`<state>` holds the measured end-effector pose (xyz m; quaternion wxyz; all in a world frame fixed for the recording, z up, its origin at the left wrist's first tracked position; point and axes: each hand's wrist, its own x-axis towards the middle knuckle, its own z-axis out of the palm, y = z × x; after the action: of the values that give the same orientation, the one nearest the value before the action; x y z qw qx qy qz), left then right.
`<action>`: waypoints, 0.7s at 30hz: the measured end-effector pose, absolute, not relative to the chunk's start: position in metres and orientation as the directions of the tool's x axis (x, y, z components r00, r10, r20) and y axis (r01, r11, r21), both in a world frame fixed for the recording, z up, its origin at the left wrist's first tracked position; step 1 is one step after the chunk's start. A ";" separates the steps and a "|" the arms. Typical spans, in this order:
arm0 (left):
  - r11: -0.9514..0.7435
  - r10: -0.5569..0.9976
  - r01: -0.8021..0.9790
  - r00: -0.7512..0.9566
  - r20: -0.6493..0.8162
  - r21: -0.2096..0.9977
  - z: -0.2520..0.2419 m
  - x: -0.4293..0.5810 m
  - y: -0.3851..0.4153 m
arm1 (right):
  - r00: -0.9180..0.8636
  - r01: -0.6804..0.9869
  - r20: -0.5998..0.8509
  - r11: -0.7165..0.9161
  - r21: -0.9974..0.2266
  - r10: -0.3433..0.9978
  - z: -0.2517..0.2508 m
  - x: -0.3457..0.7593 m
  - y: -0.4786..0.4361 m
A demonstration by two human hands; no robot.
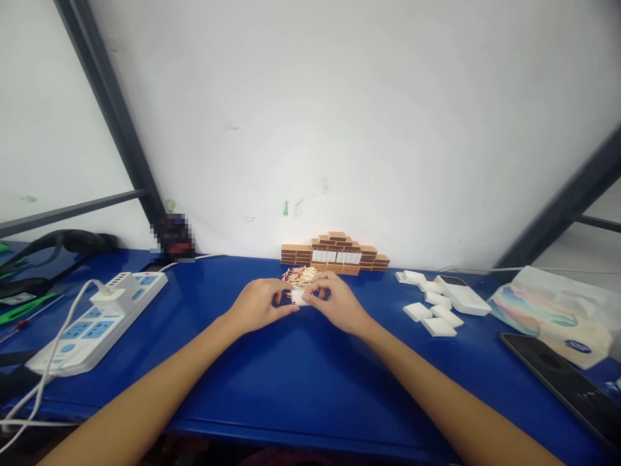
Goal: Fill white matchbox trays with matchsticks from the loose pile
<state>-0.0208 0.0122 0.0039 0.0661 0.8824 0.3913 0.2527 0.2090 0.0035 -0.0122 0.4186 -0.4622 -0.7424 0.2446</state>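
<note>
A small white matchbox tray (297, 298) sits between my two hands on the blue tabletop. The thumb and fingers of my right hand (337, 301) are closed on its right side. On the left of the tray, my left hand (259, 304) has its thumb stretched out below and its fingers bent above, with a gap between them. A few red-tipped matches show in that gap, lying by the tray. Just behind the hands is a loose pile of matches (301, 276), partly covered by my fingers. What the tray holds is hard to make out.
Brown matchboxes (337, 244) stand stacked in steps against the wall. Several white trays (439, 327) lie at right, beside a white device (463, 296), a tissue pack (553, 317) and a phone (557, 375). A power strip (109, 323) with white cables occupies the left, near headphones (72, 243).
</note>
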 end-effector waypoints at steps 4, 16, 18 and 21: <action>-0.687 0.727 0.654 0.604 0.328 0.317 0.006 -0.022 0.012 | -0.157 0.584 0.434 0.438 -0.683 0.887 -0.004 0.220 0.008; -0.681 0.700 0.606 0.704 0.122 0.411 0.008 -0.021 0.010 | -0.381 0.777 0.209 0.435 -0.455 0.901 -0.016 0.236 0.019; -0.680 0.704 0.611 0.698 0.129 0.405 0.007 -0.022 0.011 | -0.412 0.728 0.256 0.484 -0.485 0.875 -0.011 0.231 0.012; -0.689 0.699 0.606 0.702 0.141 0.397 0.006 -0.021 0.011 | -0.475 0.682 0.264 0.541 -0.492 0.839 -0.004 0.221 -0.002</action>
<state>-0.0212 0.0111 0.0062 0.1625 0.9079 0.3593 0.1419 0.2211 -0.0024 -0.0035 0.2433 -0.4509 -0.8434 0.1618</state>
